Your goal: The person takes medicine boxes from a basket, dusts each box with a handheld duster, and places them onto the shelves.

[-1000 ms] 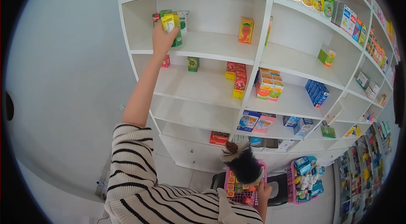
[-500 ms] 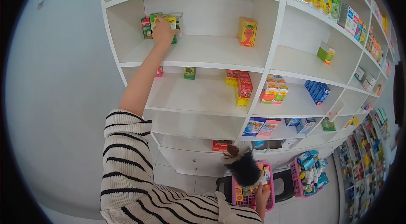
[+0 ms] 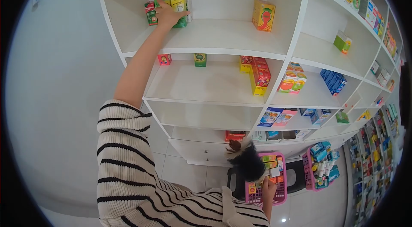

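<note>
My left hand [image 3: 170,15] reaches into an upper shelf at the left, its fingers spread against a group of small medicine boxes. A yellow and green box [image 3: 178,7] shows beside its thumb, and a red and green box [image 3: 150,13] stands left of the fingers. The hand hides part of the group. Low in the view, my right hand [image 3: 269,187] is closed near a pink basket [image 3: 281,197]. It appears to hold a feather duster [image 3: 248,162] with black, white and brown feathers; the handle is mostly hidden.
A yellow box [image 3: 263,15] stands at the right of the same shelf [image 3: 214,34]. Red and yellow boxes [image 3: 259,77] sit one level below. A second pink basket [image 3: 307,171] with blue packs stands on the floor. Dark stools [image 3: 296,176] lie beneath the baskets.
The view has tipped downward, so the shelves appear higher. My left hand stays at the boxes, its thumb further out to the right. The feather duster has shifted slightly against the basket.
</note>
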A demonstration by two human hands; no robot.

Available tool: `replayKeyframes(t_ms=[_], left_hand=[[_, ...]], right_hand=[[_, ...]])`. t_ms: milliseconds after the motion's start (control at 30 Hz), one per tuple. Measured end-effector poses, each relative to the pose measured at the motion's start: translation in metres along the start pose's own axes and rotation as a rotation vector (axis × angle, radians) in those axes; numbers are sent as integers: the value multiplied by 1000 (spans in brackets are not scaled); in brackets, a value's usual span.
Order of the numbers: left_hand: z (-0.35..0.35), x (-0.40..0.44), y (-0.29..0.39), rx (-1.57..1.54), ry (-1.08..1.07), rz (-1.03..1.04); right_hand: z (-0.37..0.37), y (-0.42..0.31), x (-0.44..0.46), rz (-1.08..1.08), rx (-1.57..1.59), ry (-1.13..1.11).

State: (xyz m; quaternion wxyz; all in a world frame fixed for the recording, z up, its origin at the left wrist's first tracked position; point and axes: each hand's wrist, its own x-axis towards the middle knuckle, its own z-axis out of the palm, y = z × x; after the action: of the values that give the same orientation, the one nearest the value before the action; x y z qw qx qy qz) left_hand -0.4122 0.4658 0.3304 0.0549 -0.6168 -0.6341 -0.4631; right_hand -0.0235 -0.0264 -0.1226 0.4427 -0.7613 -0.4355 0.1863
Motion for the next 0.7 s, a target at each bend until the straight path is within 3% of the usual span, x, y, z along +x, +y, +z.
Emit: replayKeyframes(t_ms=[100, 200, 267, 367, 400, 467, 700], left_hand=[[-3, -3, 9, 36, -47, -35], [3, -10, 7, 201, 31, -60], [8, -7, -7, 261, 198, 11], [12, -7, -24, 126, 227, 93], [9, -3, -25, 129, 220, 95], [-3, 6, -23, -258, -183, -141], [1, 1, -18, -206, -127, -103]], right_hand=[[3, 2, -3, -6, 5, -20], [2, 3, -9, 1, 2, -48], [0, 0, -12, -22, -15, -12], [1, 15, -15, 33, 12, 12], [2, 19, -15, 40, 12, 10], [2, 25, -14, 62, 11, 16], [8, 22, -8, 15, -28, -8]])
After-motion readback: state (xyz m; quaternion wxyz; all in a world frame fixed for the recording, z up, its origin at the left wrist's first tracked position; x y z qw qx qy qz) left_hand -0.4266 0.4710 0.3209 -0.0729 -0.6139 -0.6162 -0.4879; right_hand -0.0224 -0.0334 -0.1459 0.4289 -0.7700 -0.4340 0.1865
